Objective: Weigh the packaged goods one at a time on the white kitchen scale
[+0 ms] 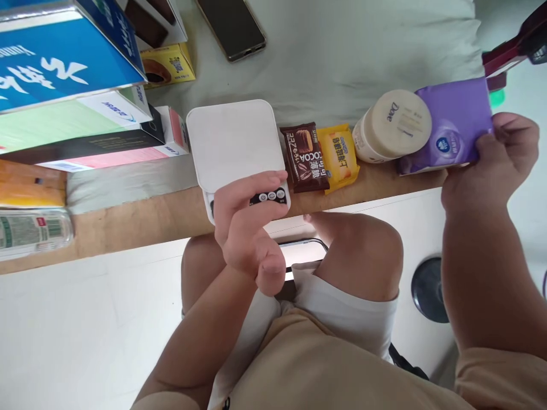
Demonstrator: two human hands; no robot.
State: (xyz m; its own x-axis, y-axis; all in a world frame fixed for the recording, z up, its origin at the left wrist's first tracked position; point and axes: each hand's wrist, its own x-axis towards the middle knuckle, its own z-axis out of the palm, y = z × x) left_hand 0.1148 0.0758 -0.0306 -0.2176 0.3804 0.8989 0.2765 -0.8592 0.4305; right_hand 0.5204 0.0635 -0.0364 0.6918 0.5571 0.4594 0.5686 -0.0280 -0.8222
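My left hand (252, 228) is over the front edge of a white kitchen scale (235, 142). Its index and middle fingers reach out above the button panel, apart from each other, and nothing is in the hand. Whether a fingertip presses the panel I cannot tell. At the right, my right hand (499, 159) grips the outer edge of a purple soft pack, likely tissues (457, 114). Beside that pack stands a white Dove tub (401, 122). Between tub and scale lie a brown cocoa snack packet (305, 156) and a yellow snack packet (339, 156).
Stacked boxes, with a large blue box (64, 62) on top, crowd the left side. A yellow box (171, 62) and a dark phone (233, 28) lie farther back. A clear plastic container (34, 230) sits at the left edge. Another phone (303, 253) rests between my legs.
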